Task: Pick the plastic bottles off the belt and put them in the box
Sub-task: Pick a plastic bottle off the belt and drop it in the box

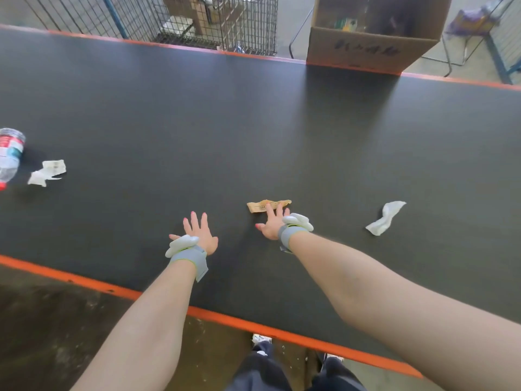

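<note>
Head view, looking down across a dark belt (pixel 253 122) with orange edging on its near and far sides.

Both bare arms reach forward over the belt from the near edge. Left hand (pixel 198 234): palm down, fingers straight and spread, holding nothing; whether the palm touches the belt or hovers just over it cannot be told. A grey wrist strap (pixel 190 259) with a white padded piece sits at the left wrist. Right hand (pixel 272 224): also palm down with fingers extended and apart, thumb out to the side — nothing gripped. Its fingertips overlap the near edge of a flattened brown paper scrap (pixel 267 206); actual contact is not certain. A matching grey strap (pixel 290 234) is on the right wrist.

One plastic bottle (pixel 10 156) lies on its side at the far left of the belt, partly cut off by the frame edge — clear body, red-and-blue label, red cap toward the near side. It is well apart from both hands. Just beside it lies a crumpled white paper (pixel 46 173). Another crumpled white tissue (pixel 384 218) lies on the belt to the right of the right hand.

The cardboard box (pixel 372 49) stands open beyond the far belt edge, right of centre. A wire cage (pixel 214 24) stands beyond the far edge, left of the box.
</note>
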Demonstrator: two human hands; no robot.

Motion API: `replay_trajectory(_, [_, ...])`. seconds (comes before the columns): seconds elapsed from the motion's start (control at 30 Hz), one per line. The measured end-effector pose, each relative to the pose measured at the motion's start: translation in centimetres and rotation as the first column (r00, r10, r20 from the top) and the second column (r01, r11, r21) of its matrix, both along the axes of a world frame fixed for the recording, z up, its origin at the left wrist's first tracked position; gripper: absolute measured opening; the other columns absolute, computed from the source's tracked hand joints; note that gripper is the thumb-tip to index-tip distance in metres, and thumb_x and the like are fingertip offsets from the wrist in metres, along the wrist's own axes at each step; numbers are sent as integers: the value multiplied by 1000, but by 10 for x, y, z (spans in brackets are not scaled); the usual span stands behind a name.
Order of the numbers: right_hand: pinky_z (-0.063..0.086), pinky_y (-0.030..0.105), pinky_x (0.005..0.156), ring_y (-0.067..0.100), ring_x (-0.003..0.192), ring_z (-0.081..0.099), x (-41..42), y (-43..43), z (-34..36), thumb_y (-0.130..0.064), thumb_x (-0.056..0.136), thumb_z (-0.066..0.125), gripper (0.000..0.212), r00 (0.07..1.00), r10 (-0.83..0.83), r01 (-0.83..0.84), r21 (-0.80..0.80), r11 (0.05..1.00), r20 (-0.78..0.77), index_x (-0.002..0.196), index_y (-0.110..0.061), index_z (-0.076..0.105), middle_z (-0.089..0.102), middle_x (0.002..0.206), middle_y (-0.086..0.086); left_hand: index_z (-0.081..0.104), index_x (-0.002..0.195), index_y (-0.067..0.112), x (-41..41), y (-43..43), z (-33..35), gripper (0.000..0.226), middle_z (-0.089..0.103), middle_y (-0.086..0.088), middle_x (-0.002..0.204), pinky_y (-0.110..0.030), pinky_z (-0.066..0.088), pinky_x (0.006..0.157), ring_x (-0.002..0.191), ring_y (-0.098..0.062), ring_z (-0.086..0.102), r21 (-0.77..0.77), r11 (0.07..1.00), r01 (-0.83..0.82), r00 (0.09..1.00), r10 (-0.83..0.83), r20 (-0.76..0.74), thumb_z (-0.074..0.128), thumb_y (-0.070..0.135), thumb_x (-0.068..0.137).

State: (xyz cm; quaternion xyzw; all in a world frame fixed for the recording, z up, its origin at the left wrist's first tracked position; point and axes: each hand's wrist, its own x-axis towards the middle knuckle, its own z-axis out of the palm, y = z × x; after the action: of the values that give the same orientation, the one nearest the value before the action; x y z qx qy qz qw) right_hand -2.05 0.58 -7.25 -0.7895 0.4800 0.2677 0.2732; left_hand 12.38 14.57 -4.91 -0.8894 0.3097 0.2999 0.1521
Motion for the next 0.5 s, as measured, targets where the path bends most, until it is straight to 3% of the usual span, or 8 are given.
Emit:
replay_trajectory(0.13, [17,58,114,38,147,-5,2,-12,11,-56,97,34,73,999,11,-15,-82,997,-50,154,-30,-3,-10,162,5,-11,152,25,-1,-3,2,74,-19,0,159,-65,14,111,148,-23,-12,-17,1000,9,1000,-9,12,39,39,99])
replay_trajectory(0.27, [9,53,116,35,148,-7,5,-11,21,-57,97,33,72,1000,-1,1,30,1000,-5,153,-37,-6,-18,161,1,-11,152,27,-1,-7,5,74,-20,1,159,-66,15,111,148,-24,-13,-56,998,16,1000,-16,7,39,39,99])
replay_trajectory(0.4, [17,48,116,37,148,-3,-3,-3,21,-51,98,40,76,998,19,-12,132,991,-52,154,-32,-8,-22,159,4,-11,152,28,2,4,-3,74,-20,-2,159,-62,14,113,148,-26,-13,-21,1000,7,1000,-7,-13,39,39,99])
replay_trajectory(0.5, [16,47,117,36,148,1,-9,3,18,-48,97,47,82,988,99,-88,94,992,-120,155,-28,-7,-19,160,6,1,154,24,7,8,-8,71,2,-10,160,-50,18,117,148,-31,3,0,1000,-1,995,1,-99,42,40,98])
